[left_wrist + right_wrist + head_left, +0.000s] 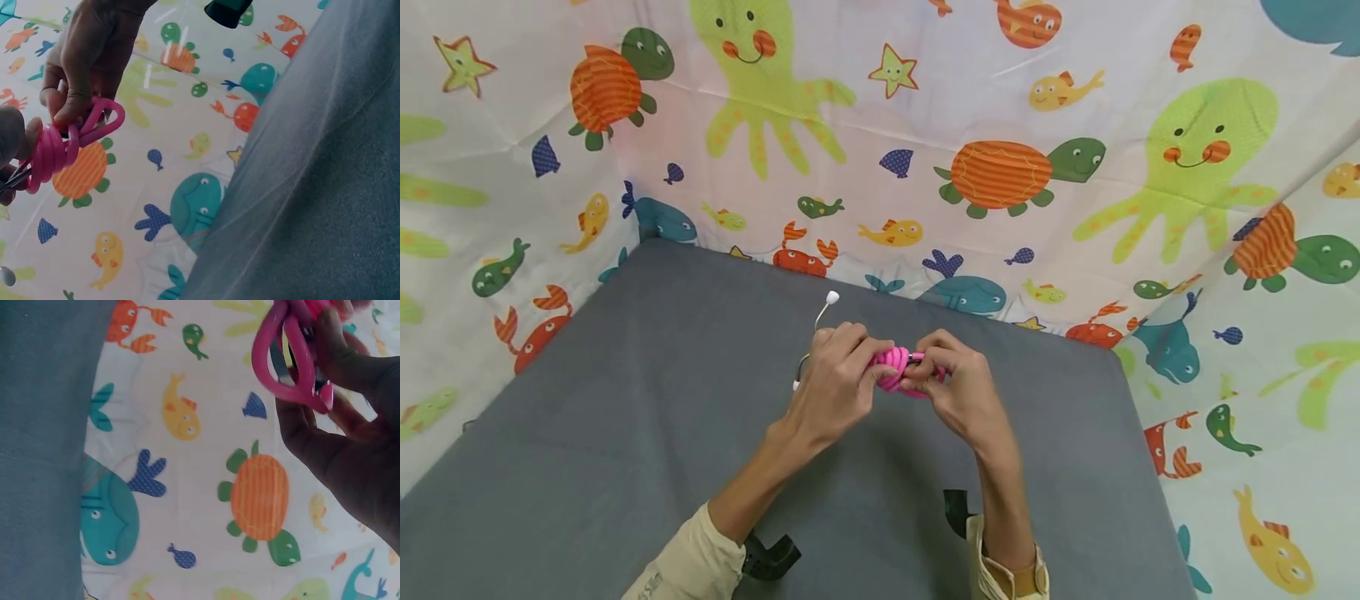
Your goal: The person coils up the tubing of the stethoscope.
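Note:
Both hands are raised over the grey table, holding a bundle of glossy pink cord [892, 367] wound in tight coils. My left hand [833, 379] grips the left end of the coils between thumb and fingers. A thin wire with a white bud-like tip [832, 297] sticks up beyond that hand. At the bundle's right end, my right hand [961, 387] pinches the cord beside a small dark and shiny piece. A pink loop [269, 356] of cord protrudes from the coils in the right wrist view. Fingers cover much of the bundle.
The grey table surface [625, 400] spreads below the hands. White curtains [865, 108] printed with sea animals stand behind it and at both sides. Black curved mounts [771, 558] show at both wrists, near the light sleeves [696, 554].

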Tool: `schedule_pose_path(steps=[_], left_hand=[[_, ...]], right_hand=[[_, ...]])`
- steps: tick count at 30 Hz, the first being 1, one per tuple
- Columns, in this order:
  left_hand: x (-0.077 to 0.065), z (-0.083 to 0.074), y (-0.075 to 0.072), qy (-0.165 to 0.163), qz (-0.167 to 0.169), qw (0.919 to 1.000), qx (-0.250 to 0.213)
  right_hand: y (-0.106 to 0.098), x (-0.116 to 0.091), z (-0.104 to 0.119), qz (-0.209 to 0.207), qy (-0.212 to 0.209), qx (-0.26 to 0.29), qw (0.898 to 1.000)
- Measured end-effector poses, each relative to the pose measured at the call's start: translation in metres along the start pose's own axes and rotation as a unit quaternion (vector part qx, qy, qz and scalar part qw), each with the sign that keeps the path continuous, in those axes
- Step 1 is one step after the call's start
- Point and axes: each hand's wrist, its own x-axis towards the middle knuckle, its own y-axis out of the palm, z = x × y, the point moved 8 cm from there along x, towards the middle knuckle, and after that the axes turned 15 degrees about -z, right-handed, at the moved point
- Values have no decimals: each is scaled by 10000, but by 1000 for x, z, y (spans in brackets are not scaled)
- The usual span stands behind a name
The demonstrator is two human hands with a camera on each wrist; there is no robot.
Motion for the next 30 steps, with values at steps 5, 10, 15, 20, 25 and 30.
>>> schedule_pose_path(steps=[5, 10, 15, 20, 25, 30], left_hand=[[-1, 0, 1, 82, 62, 9999, 124], [0, 1, -2, -17, 44, 10000, -21], [1, 7, -6, -370, -103, 9990, -220], [1, 13, -8, -822, -164, 9962, -252], [2, 14, -6, -1042, -263, 9937, -313], [4, 11, 0, -969, -256, 9946, -269]], right_hand=[[3, -4, -14, 1, 495, 521, 9974], [1, -7, -32, -187, 1440, 1527, 9775], [0, -9, -23, -762, 749, 1950, 9750], [0, -9, -8, -1204, -100, 1934, 9737], [-1, -7, -4, -1170, -311, 1754, 9770], [-5, -5, -9, -1045, -104, 1615, 9813]])
